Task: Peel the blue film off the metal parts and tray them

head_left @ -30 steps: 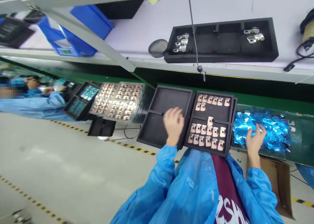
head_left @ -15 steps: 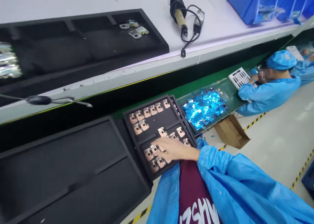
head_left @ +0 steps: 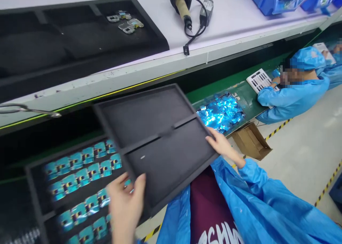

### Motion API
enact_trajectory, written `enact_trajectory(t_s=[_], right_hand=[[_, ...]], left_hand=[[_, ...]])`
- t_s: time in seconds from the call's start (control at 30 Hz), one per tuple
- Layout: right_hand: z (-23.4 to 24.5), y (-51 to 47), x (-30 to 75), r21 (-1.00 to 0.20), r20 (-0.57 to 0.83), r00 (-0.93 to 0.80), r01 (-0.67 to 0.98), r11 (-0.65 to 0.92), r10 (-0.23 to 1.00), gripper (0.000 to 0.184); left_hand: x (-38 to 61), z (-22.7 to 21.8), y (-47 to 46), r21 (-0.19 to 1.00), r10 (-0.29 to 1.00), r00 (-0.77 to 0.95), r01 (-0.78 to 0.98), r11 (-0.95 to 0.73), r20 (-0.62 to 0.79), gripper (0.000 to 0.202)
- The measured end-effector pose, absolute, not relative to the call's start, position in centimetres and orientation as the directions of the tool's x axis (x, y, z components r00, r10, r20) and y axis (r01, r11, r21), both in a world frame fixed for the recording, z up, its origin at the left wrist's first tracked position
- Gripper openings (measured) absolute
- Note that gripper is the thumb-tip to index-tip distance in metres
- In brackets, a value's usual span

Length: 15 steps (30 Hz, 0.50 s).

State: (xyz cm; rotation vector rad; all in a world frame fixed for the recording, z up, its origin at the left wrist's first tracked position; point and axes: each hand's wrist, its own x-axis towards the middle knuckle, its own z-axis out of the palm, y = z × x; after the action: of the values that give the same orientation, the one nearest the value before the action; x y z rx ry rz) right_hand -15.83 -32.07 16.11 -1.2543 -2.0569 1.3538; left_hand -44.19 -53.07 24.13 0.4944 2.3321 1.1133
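A shallow black tray (head_left: 157, 165) with a low divider is held slightly tilted in front of me. My right hand (head_left: 220, 144) grips its right edge, thumb on top of the rim. At its near left edge, my left hand (head_left: 125, 201) has thumb and fingers curled round the rim; some fingertips are hidden. A small pale scrap (head_left: 142, 157) lies on the tray floor. To the left, partly covered by the held tray, another black tray (head_left: 34, 187) carries rows of teal-filmed, board-like parts (head_left: 82, 176).
A pile of shiny blue film pieces (head_left: 221, 110) lies on the green bench, above a cardboard box (head_left: 252, 142). On the white shelf are a black tray (head_left: 77, 40), an electric screwdriver (head_left: 183, 8) and blue bins (head_left: 267, 1). A co-worker (head_left: 299, 83) sits at the right.
The black tray from the left is now lifted rightward in both hands, over the tray of copper-coloured boards. Teal-filmed parts beneath it have come into view. My right hand has left the boards.
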Motion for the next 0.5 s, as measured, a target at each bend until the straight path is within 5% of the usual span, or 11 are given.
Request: enact_trajectory(t_s=[0.13, 0.3, 0.5], right_hand=[[12.0, -24.1, -4.1, -0.677, -0.135, -0.206, 0.734, 0.062, 0.969, 0.048], [8.6, -16.0, 7.3, -0.646, -0.069, -0.03, 0.763, -0.021, 0.997, 0.054], [6.0, -9.7, 15.2, -0.607, -0.071, 0.094, 0.786, -0.118, 0.993, 0.066]], left_hand=[[-34.8, 19.5, -43.5, 0.912, 0.775, -0.514, -0.037, 0.408, -0.368, 0.066], [-26.4, 16.5, -38.0, 0.954, 0.943, -0.145, -0.02, 0.299, -0.299, 0.057], [-29.8, 15.9, -42.6, 0.935, 0.915, -0.206, -0.002, 0.353, -0.346, 0.044]])
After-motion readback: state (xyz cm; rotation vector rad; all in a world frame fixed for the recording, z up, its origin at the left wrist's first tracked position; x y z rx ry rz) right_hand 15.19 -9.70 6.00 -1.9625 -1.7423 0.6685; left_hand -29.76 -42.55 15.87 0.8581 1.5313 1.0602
